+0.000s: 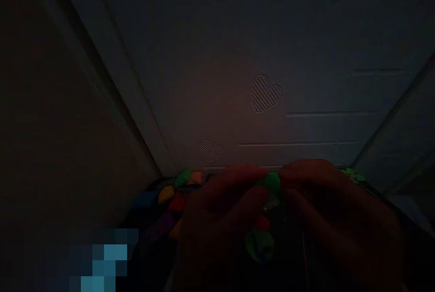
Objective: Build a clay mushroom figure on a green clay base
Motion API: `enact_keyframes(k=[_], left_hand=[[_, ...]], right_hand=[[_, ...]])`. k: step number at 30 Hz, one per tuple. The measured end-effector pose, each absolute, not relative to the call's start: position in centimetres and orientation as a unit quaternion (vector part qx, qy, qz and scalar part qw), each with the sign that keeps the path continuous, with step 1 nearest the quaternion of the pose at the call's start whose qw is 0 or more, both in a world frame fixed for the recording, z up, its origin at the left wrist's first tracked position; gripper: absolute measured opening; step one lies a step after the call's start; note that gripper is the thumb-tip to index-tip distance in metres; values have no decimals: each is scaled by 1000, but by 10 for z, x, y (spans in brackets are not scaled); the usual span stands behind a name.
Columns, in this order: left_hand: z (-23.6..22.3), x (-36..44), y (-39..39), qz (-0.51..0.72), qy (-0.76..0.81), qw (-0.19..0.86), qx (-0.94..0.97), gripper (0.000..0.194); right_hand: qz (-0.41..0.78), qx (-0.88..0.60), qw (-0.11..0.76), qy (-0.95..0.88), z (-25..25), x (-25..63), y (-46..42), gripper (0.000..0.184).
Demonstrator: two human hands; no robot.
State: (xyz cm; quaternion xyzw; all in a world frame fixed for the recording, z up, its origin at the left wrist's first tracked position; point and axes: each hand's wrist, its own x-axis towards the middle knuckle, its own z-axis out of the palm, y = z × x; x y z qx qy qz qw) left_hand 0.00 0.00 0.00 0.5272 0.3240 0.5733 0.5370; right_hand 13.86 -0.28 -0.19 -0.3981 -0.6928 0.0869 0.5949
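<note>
Dim light hides much of the detail. My left hand (220,215) is closed, with its thumb and fingertips pinching a small green piece (272,182) that looks like a toy bead or block. My right hand (336,215) is closed too, its fingertips pressed together right at the other side of the green piece; what they grip is hidden. Under the right hand runs a thin pinkish line (304,251), perhaps a string. Between and below the hands lie a red piece (262,223) and a round green piece (259,245) with a dark mark.
Left of my hands lies a scatter of coloured pieces: an orange one (166,194), a red one (178,201), a purple one (160,226) and others. Bright green bits (353,174) lie at the right. A pale panel (210,79) with embossed hearts rises behind.
</note>
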Motion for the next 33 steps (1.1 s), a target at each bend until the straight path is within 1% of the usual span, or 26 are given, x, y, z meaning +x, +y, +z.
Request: enact_keyframes(k=[4, 9, 12, 19, 26, 30, 33], left_hand=[[1, 4, 2, 575, 341, 539, 512, 9], [1, 4, 2, 586, 329, 563, 480, 8], [1, 5, 3, 584, 319, 579, 471, 9], [1, 5, 5, 587, 311, 575, 478, 10], [-1, 3, 3, 598, 332, 563, 463, 9], [-1, 4, 2, 593, 335, 568, 462, 8], [0, 6, 3, 589, 341, 581, 447, 8]], right_hand=[[66, -395, 590, -701, -4, 141, -8, 15], [75, -388, 597, -698, -3, 140, -7, 16], [67, -390, 585, -708, -2, 140, -6, 18], [56, -395, 571, -717, 0, 142, -9, 14], [52, -399, 568, -718, -3, 143, -7, 20], [43, -401, 565, -719, -3, 143, -7, 18], [42, -410, 583, -700, -6, 142, -6, 23]])
